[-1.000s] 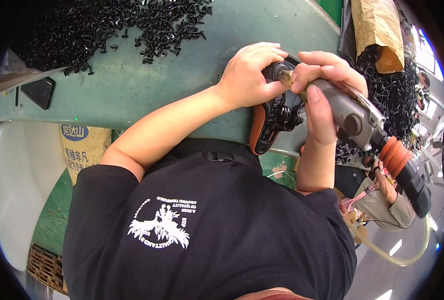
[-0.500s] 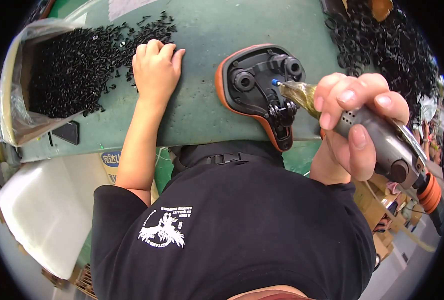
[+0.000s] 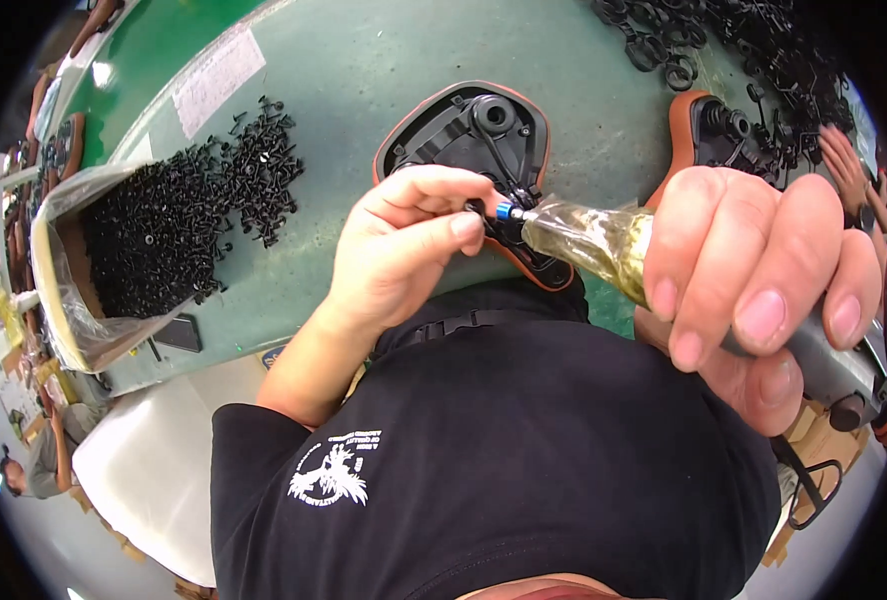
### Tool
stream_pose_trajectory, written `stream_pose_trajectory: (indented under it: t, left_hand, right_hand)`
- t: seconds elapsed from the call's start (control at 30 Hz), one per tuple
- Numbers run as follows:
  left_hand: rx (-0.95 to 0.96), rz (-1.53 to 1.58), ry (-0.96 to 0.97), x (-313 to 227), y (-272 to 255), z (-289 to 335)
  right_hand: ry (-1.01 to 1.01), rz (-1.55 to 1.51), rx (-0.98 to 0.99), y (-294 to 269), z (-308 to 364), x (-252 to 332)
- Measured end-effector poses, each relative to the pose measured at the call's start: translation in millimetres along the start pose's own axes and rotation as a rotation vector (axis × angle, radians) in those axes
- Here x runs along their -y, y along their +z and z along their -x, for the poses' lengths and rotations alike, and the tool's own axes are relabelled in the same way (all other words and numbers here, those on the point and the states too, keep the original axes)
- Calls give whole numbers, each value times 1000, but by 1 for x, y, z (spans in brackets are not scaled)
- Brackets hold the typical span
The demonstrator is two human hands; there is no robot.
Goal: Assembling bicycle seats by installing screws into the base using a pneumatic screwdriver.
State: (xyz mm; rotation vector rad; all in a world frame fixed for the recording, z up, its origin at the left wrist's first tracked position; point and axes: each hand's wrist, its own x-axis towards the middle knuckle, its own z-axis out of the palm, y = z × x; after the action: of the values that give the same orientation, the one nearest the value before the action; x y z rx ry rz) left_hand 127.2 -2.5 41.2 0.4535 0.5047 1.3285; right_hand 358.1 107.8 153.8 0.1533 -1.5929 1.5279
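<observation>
A black screw is pinched between the thumb and fingertips of my left hand. Its head faces the blue-collared tip of a power screwdriver, close to or touching it. My right hand wraps round the screwdriver's grey metal body, whose front end is covered in yellowish clear tape. Beneath both hands, a bicycle saddle lies upside down on the green table, black underside up and orange-brown edge showing. My left hand and the tool hide its middle.
An open lined box on its side spills black screws at the left. A second upturned saddle lies at the right, below black rings and parts. Another person's hand is at the far right. A dark phone-like slab lies near the box.
My left hand has left the screw pile and moved right, now pinching a screw at the screwdriver tip. My right hand has brought the tool nearer. A second saddle has come into view at right.
</observation>
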Motion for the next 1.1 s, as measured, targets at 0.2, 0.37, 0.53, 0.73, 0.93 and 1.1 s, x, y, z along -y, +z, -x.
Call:
stream_pose_trajectory:
  t: [0.2,0.37,0.53,0.73,0.93,1.1]
  left_hand:
    - [97,-78,-32,8,9,-10]
    - [212,-312,-1,2,6,-21]
    - [514,-1019,416,-20,6,-56]
    - [392,-1808,411,-58,-27,-119]
    - [604,-1628,289,-44,-51,-142]
    - [406,-1341,285,-27,-53,-127]
  right_hand:
    - [-63,-69,-40,-2,12,-7]
    - [-27,-62,-67,-3,16,-4]
    - [-74,-1,-82,-3,19,-5]
    - [-160,282,86,-35,17,-18]
    - [-16,213,-282,-17,26,-37]
    - [4,229,-267,-17,19,-49]
